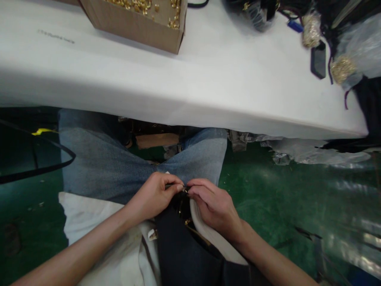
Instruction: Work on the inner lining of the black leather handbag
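A dark bag (181,250) with gold-coloured metal parts lies across my lap. A pale, light-coloured band (208,236) curves along its right side. Thumb and finger of my left hand (157,194) are closed on a thin dark strip at the bag's upper end. My right hand (216,204) is pinched close beside it, its fingertips nearly meeting those of the left. Between the fingertips a small shiny metal fitting (185,191) shows in part. What exactly the right fingers grip is hidden.
In front of my knees stands a white-covered table (208,87). On it are a cardboard box (143,33) of small gold-coloured metal pieces and, at right, plastic-wrapped gold-coloured parts (343,69). A black loop of strap (65,159) hangs at left. Clear plastic (309,151) lies beneath the table.
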The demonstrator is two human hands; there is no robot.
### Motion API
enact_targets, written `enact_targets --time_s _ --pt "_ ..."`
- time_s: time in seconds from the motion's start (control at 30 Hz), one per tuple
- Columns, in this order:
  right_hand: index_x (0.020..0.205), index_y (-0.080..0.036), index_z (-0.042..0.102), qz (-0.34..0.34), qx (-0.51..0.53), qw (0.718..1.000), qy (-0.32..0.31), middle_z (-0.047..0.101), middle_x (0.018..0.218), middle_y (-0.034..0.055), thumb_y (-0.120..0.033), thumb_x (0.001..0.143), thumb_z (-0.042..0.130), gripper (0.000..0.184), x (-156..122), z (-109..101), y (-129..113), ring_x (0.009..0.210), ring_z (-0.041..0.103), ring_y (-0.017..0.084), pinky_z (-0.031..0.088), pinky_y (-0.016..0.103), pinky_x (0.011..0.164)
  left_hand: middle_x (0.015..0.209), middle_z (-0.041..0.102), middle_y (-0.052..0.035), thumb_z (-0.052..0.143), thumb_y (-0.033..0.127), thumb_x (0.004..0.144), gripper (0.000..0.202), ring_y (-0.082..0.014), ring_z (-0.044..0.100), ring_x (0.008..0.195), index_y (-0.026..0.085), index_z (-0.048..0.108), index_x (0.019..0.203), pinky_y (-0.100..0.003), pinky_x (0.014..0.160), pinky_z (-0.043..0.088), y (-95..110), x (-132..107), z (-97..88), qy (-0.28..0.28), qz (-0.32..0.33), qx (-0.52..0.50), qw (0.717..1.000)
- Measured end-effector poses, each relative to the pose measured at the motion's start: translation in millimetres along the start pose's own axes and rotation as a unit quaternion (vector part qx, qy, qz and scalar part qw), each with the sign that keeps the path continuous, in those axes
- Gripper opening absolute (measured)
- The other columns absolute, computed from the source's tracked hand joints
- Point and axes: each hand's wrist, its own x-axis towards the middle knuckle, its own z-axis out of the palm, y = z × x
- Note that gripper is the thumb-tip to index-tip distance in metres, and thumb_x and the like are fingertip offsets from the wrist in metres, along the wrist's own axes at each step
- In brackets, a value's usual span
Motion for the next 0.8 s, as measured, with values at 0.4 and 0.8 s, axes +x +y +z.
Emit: enact_targets --time_s 0.4,0.8 --pt "0.111 -0.02 0.066 0.016 0.019 0.999 -0.026 0.072 0.116 0.0105 -0.007 0.106 0.054 0.018 10 -2 -4 0.103 0.073 0.02 0.063 0.033 0.09 0.081 0.075 -0.0068 0.059 0.04 0.105 0.04 -0.0247 0.07 0.088 0.018 0.082 0.081 -0.032 0.085 0.055 5 -12 2.2 0.023 0.057 0.022 0.998" --pt "0.114 -0.018 0.065 -0.082 -0.052 0.994 -0.053 0.074 0.115 0.0085 -0.005 0.107 0.049 0.022 10 -10 3 0.095 0.07 0.018 0.056 0.03 0.081 0.079 0.066 -0.0043 0.062 0.036 0.101 0.036 -0.0188 0.057 0.079 0.015 0.074 0.075 -0.028 0.073 0.043 6 -11 -1.0 -0.008 0.024 -0.033 0.999"
